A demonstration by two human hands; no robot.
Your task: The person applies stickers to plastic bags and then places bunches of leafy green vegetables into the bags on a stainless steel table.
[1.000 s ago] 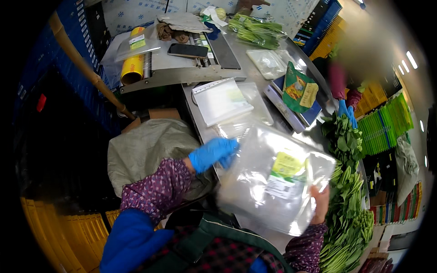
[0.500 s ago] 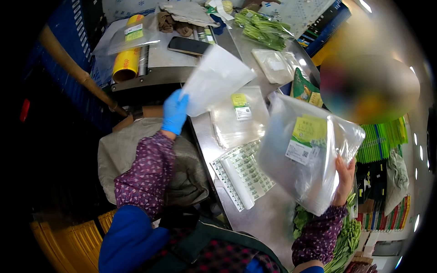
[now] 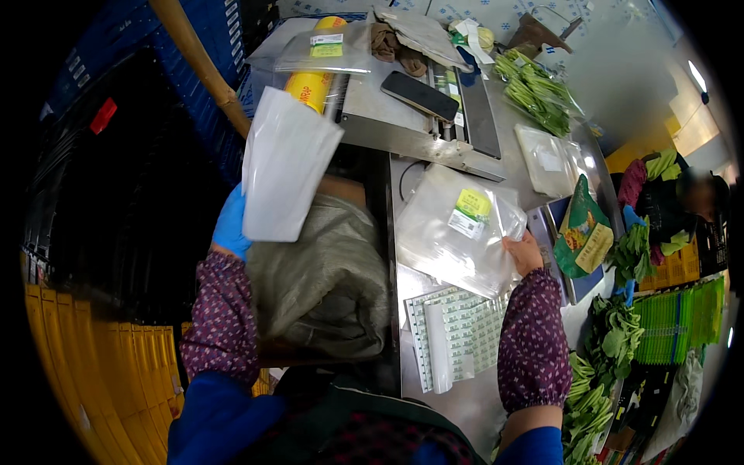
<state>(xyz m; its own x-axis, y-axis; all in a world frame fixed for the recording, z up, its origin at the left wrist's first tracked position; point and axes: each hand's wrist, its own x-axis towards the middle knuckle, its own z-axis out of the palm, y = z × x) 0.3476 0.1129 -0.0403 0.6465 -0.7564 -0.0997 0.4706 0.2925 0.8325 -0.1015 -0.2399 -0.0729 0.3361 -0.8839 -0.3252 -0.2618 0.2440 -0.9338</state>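
Observation:
My left hand [image 3: 230,223], in a blue glove, is closed on the edge of a white sheet [image 3: 288,167] that looks like folded paper. It is held up over a grey-green sack beside the table. Bare-skinned, my right hand [image 3: 525,253] pinches the right edge of a clear plastic bag [image 3: 430,213] with a yellow-green and white label [image 3: 470,213]. That bag lies on or just above the metal table, and whether other bags are under it I cannot tell. Close to my right forearm is a sheet of small stickers [image 3: 474,329], with a rolled white strip [image 3: 438,349] across it.
A metal wrapping machine [image 3: 364,124] carries a phone [image 3: 419,96], a yellow film roll [image 3: 310,89] and another labelled bag. Bagged greens [image 3: 539,93] lie at the back; leafy greens [image 3: 589,403] line the right edge. The sack [image 3: 318,271] fills the left side. Another person [image 3: 674,194] stands at far right.
My left hand has swung left with the white sheet, away from the table. My right hand has brought the labelled bag left onto the table's middle. The view has turned.

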